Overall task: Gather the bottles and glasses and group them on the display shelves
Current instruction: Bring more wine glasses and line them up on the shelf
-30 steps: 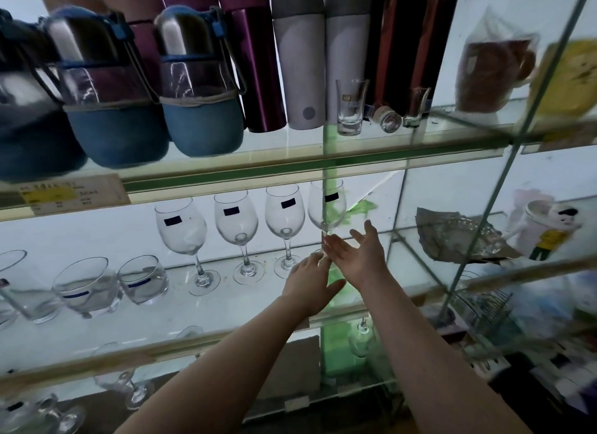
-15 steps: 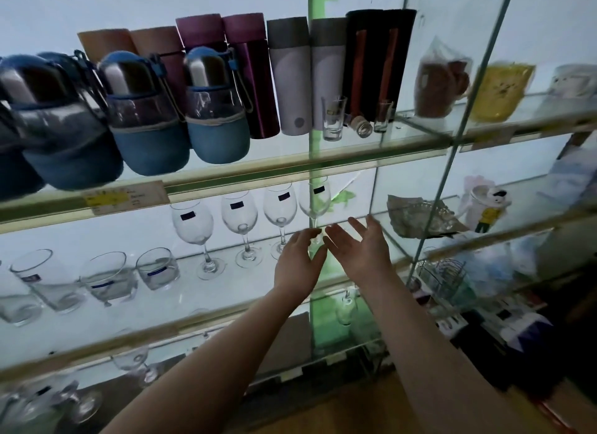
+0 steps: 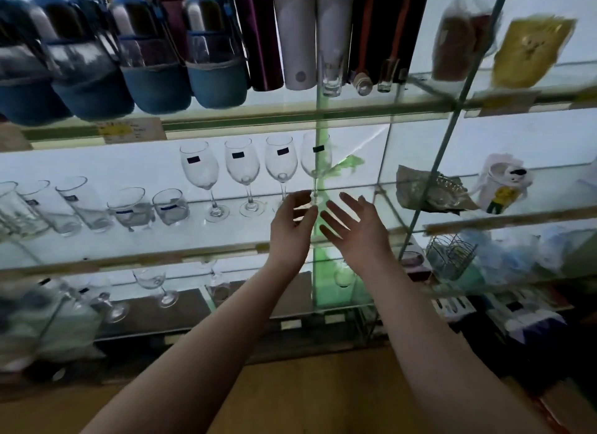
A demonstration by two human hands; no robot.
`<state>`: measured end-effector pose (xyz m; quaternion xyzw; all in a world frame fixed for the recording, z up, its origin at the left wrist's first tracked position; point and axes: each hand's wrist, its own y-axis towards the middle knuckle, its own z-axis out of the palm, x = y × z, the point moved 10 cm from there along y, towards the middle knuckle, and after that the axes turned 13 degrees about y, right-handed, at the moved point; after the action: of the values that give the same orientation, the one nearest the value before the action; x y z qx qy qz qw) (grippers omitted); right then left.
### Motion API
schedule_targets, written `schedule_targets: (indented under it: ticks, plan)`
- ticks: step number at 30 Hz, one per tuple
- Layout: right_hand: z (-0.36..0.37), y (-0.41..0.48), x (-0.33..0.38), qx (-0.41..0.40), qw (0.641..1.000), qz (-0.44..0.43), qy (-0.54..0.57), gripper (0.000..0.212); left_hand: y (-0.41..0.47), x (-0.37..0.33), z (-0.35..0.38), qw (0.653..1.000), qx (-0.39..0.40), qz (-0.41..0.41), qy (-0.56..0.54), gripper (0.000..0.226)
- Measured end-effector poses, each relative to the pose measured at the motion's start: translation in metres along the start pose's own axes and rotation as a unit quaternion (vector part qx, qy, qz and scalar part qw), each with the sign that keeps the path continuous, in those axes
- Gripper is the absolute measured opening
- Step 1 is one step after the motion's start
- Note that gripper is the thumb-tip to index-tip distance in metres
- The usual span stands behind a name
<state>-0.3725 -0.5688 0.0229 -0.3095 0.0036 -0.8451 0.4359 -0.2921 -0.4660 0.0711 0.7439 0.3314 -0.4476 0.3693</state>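
Several wine glasses stand in a row on the middle glass shelf (image 3: 226,239); the rightmost wine glass (image 3: 316,157) stands just beyond my hands. My left hand (image 3: 292,227) is raised in front of its foot with fingers loosely curved and holds nothing. My right hand (image 3: 355,230) is beside it, palm up, fingers spread, empty. Short tumblers (image 3: 169,206) line the same shelf to the left. On the top shelf stand blue bottles (image 3: 214,55), tall flasks (image 3: 295,36) and small shot glasses (image 3: 332,71).
A vertical glass divider (image 3: 433,188) separates the right bay, which holds a cartoon mug (image 3: 504,188), a wrapped dish (image 3: 429,191) and a wire basket (image 3: 450,256). More stemmed glasses (image 3: 155,285) stand on the lower shelf. Wrapped mugs (image 3: 462,36) sit top right.
Both hands have drawn back slightly from the rightmost wine glass and parted a little. The camera view has shifted, showing more of the shelves' lower part.
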Motion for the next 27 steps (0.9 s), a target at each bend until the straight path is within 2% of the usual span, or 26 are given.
schedule_targets:
  ticks: [5,11,19,27]
  plan:
    - [-0.031,-0.017,-0.009,0.001,0.999,0.027,-0.027,0.027,-0.041,0.016,0.003,0.999,-0.014,-0.035,0.019,0.025]
    - [-0.079,-0.034,-0.036,-0.042,0.997,0.048,-0.032,0.02,-0.088,0.061,0.006,0.992,-0.01,-0.111,0.054,0.025]
    - [-0.123,-0.039,-0.063,-0.099,0.99,0.013,-0.103,0.018,-0.113,0.094,0.017,0.985,0.027,-0.156,0.063,0.026]
    - [-0.126,-0.033,-0.109,-0.156,0.976,-0.01,-0.154,0.013,-0.108,0.146,-0.016,0.981,0.061,-0.178,0.053,0.03]
